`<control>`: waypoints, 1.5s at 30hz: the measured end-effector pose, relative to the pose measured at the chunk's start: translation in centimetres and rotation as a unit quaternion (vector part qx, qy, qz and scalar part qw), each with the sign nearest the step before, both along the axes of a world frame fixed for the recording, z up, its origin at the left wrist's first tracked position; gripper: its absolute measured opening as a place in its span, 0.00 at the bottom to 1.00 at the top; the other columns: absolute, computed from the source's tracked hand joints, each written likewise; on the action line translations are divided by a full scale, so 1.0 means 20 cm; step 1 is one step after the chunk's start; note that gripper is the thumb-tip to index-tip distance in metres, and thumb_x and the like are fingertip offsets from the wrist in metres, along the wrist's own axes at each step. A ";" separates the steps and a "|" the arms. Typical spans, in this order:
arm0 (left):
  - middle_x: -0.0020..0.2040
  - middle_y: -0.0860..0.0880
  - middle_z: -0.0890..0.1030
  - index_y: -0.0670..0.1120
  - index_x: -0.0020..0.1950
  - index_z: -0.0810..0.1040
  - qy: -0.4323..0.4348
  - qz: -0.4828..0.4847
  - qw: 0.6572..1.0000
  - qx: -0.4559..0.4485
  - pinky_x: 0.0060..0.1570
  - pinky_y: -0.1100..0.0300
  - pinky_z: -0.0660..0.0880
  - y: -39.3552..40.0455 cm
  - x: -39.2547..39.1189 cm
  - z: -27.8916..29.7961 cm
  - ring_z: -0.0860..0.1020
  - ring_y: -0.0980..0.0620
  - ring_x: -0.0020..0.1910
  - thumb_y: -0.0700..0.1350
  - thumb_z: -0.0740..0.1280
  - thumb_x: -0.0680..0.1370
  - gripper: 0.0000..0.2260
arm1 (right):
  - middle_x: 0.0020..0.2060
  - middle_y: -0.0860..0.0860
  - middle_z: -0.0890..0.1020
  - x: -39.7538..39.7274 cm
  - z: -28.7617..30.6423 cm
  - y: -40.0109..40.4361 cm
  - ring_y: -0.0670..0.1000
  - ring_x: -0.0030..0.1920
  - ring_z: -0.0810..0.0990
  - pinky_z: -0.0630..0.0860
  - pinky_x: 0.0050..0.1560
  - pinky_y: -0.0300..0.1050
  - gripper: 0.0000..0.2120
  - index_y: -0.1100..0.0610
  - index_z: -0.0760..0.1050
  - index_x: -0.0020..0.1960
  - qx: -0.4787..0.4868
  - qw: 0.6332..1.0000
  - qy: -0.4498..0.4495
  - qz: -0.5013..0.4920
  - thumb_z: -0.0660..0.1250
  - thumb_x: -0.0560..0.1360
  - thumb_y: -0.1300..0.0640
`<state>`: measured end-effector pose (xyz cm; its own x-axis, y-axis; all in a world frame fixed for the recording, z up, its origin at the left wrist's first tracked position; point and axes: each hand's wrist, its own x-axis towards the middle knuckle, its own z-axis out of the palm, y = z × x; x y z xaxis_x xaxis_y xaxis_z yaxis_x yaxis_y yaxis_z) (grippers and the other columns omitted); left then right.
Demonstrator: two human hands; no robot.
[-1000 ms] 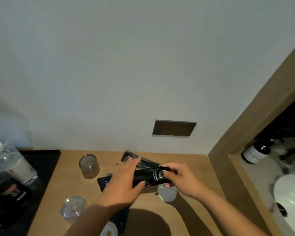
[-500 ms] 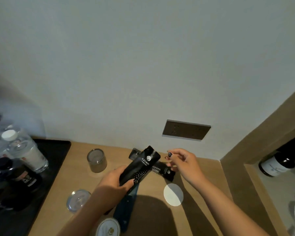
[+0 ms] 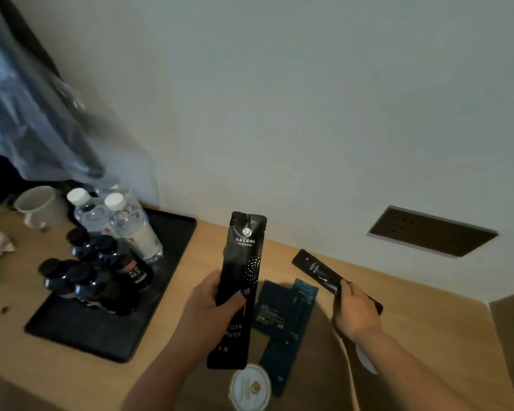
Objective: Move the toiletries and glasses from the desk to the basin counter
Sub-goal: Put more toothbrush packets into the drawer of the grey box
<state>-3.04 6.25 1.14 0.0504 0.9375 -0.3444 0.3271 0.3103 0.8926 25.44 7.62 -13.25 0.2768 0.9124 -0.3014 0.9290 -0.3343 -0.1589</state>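
Upright in the left hand point(image 3: 211, 304), a black toothbrush sachet point(image 3: 240, 280) is clasped above the wooden bench point(image 3: 413, 315); the right hand point(image 3: 353, 310) pinches a second sachet point(image 3: 316, 271). Dark blue packets point(image 3: 282, 318) and a round lid point(image 3: 250, 387) lie beneath. Both slick sachets are held by light grips, so either could probably slip during carrying.

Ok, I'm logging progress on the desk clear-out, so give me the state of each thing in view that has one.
Left hand: grips the long black toothbrush pouch, lifted, upright.
Right hand: holds the smaller black pouch, lifted, tilted.
Dark blue packets: flat on the desk.
Round white lid: flat on the desk.
Water bottles: capped, upright on the black tray.
Dark bottles: capped, on the tray.
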 end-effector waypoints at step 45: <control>0.39 0.45 0.85 0.45 0.46 0.81 -0.207 -0.167 0.963 0.047 0.33 0.60 0.78 -0.35 0.16 0.38 0.84 0.48 0.35 0.42 0.69 0.75 0.02 | 0.54 0.52 0.81 -0.26 1.07 -0.90 0.50 0.60 0.75 0.67 0.68 0.53 0.14 0.58 0.81 0.53 0.524 0.848 -0.066 0.046 0.63 0.69 0.61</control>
